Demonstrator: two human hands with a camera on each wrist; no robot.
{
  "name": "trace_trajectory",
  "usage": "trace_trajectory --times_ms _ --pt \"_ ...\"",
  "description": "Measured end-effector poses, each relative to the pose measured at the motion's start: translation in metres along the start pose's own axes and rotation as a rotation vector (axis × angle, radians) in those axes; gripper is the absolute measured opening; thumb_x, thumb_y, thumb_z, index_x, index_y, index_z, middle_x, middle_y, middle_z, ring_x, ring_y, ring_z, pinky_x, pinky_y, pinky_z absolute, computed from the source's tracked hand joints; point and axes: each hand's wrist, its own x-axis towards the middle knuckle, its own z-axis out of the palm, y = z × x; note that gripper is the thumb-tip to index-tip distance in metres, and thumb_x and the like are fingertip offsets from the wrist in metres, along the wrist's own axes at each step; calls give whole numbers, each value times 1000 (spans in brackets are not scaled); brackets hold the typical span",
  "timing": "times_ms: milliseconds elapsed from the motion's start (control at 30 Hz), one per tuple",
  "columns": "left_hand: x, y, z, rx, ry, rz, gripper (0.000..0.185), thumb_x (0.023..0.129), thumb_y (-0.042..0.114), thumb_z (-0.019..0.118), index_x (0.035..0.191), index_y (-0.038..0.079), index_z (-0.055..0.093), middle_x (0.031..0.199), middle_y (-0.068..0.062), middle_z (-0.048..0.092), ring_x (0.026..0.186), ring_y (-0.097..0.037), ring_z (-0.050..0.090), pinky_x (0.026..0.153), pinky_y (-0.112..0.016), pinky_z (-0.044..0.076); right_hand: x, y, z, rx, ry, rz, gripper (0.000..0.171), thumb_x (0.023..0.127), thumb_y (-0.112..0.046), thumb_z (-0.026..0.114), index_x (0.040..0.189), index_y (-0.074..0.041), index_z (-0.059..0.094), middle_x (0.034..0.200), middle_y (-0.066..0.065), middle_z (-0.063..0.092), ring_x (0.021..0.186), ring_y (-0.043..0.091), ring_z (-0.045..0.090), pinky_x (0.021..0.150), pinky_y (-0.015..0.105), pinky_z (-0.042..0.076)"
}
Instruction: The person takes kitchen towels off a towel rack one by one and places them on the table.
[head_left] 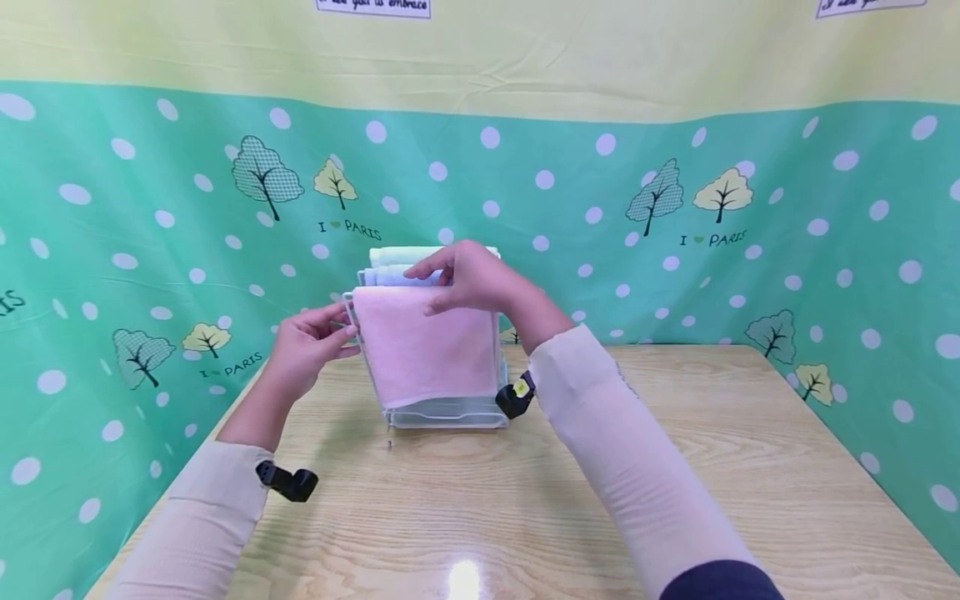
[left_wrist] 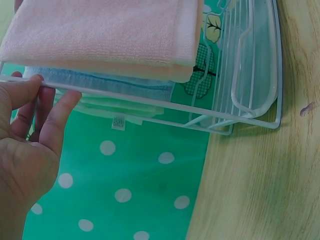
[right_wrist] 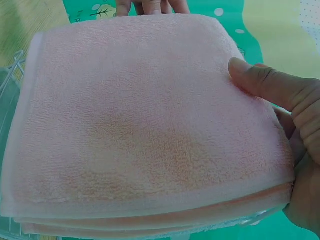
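Note:
A pink towel [head_left: 431,346] hangs folded over the front bar of a white wire towel rack [head_left: 450,421]. Behind it hang a blue towel [head_left: 386,275] and a pale green towel [head_left: 405,255]. My left hand [head_left: 303,346] pinches the rack's left side wire [left_wrist: 135,100] near its top. Over the pink towel's top edge is my right hand [head_left: 480,279], its thumb [right_wrist: 262,80] in front and its fingers behind, spread apart. The right fingertips are partly hidden behind the towel in the right wrist view.
The rack stands on a wood-grain table [head_left: 600,500], with a clear tray [left_wrist: 257,60] at its base. A small dark mark [head_left: 389,444] lies on the table in front. A green polka-dot curtain [head_left: 525,200] surrounds the table at the back and sides.

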Motion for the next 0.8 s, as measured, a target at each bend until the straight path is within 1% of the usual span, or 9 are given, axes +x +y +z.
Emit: trace_trajectory --times_ms 200,300,400,500,667,800 --pt "0 0 0 14 11 -4 42 91 3 68 131 10 61 103 -5 63 90 -16 61 80 -34 60 1 0 2 -27 2 22 40 75 -13 86 113 -14 74 97 -4 72 78 15 61 65 22 55" --pt "0 1 1 13 9 -8 42 91 4 68 132 9 60 103 -5 62 90 -16 61 80 -34 60 2 0 4 -37 2 29 35 77 -12 85 111 -13 76 89 -5 71 75 15 61 64 22 54" --pt "0 1 0 -12 -1 -12 43 90 3 69 132 6 59 103 -7 62 91 -17 61 81 -35 59 2 -1 5 -43 1 28 30 78 -11 84 107 -13 77 84 -6 71 72 15 61 62 23 54" --pt "0 1 0 -22 -2 -14 43 90 2 69 132 5 59 103 -7 62 91 -17 61 81 -35 59 2 -2 5 -54 4 20 28 78 -11 84 105 -13 78 83 -6 71 73 13 62 62 23 55" --pt "0 1 1 -22 2 -11 43 90 3 69 132 4 59 102 -6 63 90 -16 61 80 -34 59 1 -1 5 -56 19 7 26 79 -11 83 104 -14 78 89 -6 73 76 11 63 66 22 56" --pt "0 1 1 -34 4 -5 42 90 2 69 130 5 60 101 -5 63 89 -15 61 80 -34 59 1 0 5 -54 45 -13 21 79 -11 82 100 -14 79 93 -5 74 79 10 65 67 21 57"
